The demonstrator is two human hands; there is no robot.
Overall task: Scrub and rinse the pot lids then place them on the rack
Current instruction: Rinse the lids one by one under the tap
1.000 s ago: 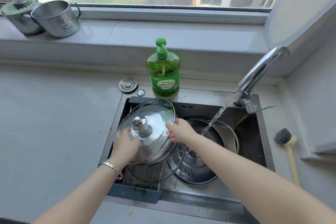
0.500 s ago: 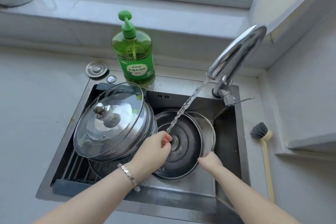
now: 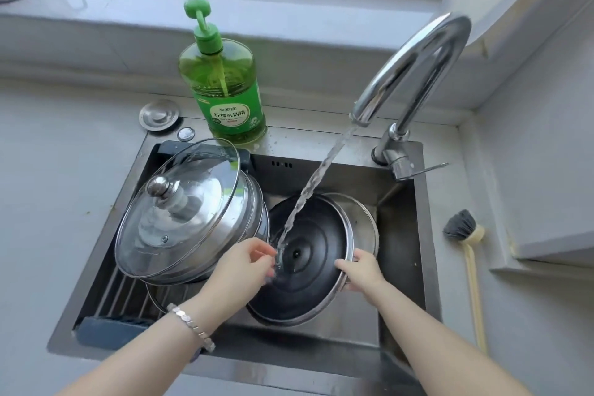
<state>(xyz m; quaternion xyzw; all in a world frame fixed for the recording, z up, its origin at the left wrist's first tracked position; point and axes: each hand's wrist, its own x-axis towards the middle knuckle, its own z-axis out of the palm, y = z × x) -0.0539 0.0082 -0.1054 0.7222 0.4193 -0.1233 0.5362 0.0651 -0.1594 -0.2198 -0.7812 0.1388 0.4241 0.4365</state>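
- Head view: right grip [image 3: 360, 270] clamps the dark lid [image 3: 308, 270] by its rim, tipping it so tap water [image 3: 310, 190] hits it.
- Across from it, left grip [image 3: 244, 267] touches the lid; pinching or not, cannot tell.

Grey counter [image 3: 64, 177]: soap bottle [image 3: 225, 90], sink plug [image 3: 159, 114], brush [image 3: 463, 235]. Sink rack [image 3: 122, 296]: stacked lids [image 3: 180, 212].

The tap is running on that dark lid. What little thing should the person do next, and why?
Probably turn the dark lid a little with the right hand, which grips its rim, so the water stream reaches more of it. The stream lands only near the middle, beside the left hand.
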